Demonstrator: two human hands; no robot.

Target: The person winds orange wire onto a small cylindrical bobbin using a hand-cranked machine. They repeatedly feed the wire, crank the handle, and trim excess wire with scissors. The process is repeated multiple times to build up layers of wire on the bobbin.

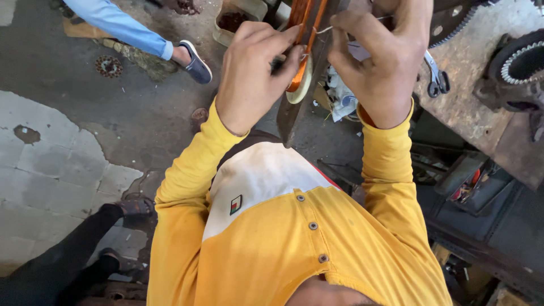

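Over a stained concrete workshop floor, with a rusty workbench at two o'clock, the left hand pinches orange coil windings at twelve o'clock while the right hand grips a thin white string.
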